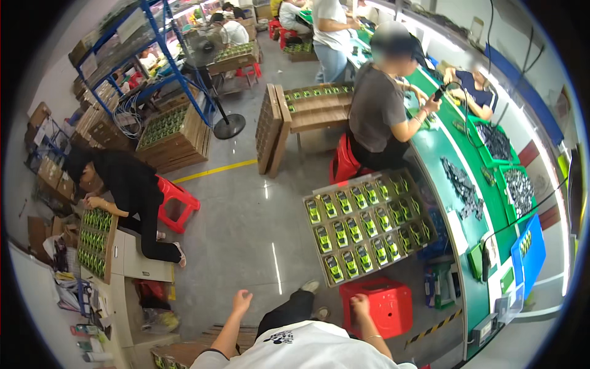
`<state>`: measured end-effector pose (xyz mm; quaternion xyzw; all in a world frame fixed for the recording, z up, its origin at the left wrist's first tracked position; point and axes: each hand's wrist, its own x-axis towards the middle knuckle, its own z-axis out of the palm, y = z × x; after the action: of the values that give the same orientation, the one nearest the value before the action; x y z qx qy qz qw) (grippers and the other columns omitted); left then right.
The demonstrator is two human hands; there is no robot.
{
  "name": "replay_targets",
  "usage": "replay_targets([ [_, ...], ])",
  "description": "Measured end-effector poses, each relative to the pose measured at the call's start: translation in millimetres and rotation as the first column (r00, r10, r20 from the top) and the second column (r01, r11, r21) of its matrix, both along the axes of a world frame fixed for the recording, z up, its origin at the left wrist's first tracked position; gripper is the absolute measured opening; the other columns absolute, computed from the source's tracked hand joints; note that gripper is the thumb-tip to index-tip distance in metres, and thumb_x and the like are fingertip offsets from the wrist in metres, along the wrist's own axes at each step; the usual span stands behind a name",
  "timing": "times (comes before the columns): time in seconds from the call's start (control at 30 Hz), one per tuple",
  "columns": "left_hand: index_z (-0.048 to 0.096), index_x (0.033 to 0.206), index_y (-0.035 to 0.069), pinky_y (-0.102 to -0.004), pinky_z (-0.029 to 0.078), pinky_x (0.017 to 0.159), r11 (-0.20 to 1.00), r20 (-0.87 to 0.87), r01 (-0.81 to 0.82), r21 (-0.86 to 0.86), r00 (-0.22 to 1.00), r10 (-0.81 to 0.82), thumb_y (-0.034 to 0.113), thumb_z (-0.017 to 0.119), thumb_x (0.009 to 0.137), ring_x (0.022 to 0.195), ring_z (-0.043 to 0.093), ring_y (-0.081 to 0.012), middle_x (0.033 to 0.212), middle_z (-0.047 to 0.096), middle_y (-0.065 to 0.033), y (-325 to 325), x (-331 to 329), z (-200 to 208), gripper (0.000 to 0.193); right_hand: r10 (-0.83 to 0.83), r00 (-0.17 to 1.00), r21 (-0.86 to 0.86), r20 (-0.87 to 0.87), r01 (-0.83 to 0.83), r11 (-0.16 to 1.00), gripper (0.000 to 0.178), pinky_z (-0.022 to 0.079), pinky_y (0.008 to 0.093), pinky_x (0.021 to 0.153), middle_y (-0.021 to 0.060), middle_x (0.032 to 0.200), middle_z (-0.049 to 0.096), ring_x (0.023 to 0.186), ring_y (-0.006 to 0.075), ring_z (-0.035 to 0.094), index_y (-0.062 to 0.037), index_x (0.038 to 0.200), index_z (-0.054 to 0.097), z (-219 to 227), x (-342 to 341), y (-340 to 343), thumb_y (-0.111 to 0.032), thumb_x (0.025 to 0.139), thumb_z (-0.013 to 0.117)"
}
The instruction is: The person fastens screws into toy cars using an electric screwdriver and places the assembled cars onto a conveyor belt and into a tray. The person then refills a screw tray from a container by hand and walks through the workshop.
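My left hand hangs in the air over the grey floor, fingers loosely bent and apart, nothing seen in it. My right hand is above the left side of a red plastic stool, its fingers slightly curled and empty; whether it touches the stool I cannot tell. Just beyond the stool, a cardboard tray carries rows of small green-and-black devices. It is the thing nearest ahead of my right hand.
A person sits at the long green workbench on the right. At left, another person bends over a tray of devices near a red stool. Ahead stand upright cardboard trays, a floor fan and blue shelving.
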<state>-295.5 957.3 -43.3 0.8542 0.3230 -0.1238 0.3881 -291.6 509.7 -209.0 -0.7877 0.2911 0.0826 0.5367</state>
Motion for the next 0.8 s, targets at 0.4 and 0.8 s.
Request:
replay_targets([
  [0.4,0.054,0.106,0.005,-0.0362,0.044,0.079,0.988,0.187,0.034,-0.151,0.982,-0.005,0.025,0.064,0.076,0.089,0.056,-0.0267,0.1,0.055,-0.0158,111,63,-20,0.037,0.821,0.416,0.322,-0.391,-0.774,0.546,0.052,0.047,0.0296,0.054,0.0061,0.091,0.062,0.074,0.016,0.061,-0.0133,0.118,0.052,78,151,184,-0.046,0.078,0.06],
  [0.8,0.052,0.108,0.007,-0.0312,0.042,0.077,0.851,0.246,-0.462,-0.251,0.82,0.518,0.021,0.059,0.082,0.092,0.054,-0.0178,0.105,0.056,-0.0071,333,156,-38,0.03,0.767,0.624,-0.002,-0.151,-0.776,0.631,0.036,0.046,0.0299,0.081,0.0096,0.099,0.063,0.091,0.0157,0.058,-0.0038,0.108,0.057,125,393,319,-0.027,0.081,0.062],
])
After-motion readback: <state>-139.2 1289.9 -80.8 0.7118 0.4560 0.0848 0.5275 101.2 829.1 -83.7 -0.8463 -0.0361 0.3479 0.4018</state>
